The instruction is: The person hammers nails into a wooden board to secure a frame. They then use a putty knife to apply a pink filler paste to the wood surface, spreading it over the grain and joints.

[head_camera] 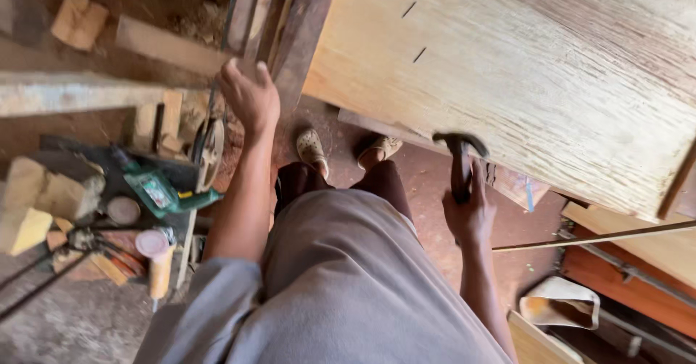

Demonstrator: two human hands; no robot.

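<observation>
My right hand [470, 210] grips the handle of a dark claw hammer [460, 149], whose head points up against the lower edge of a large pale wooden panel [522, 67]. My left hand [250, 97] hangs open in the air with fingers apart, holding nothing, close to dark wooden planks [301, 30] leaning beside the panel. Just left of that hand sits a green circular saw [170, 186] with its round blade [210, 150]. My feet in sandals [312, 149] stand on the reddish floor below.
Wood offcuts [43, 197] and a long pale beam [80, 92] lie at the left. A small block [78, 19] rests at top left. A thin stick [594, 237] and a pale bag [562, 302] are at lower right, near orange boards [623, 277].
</observation>
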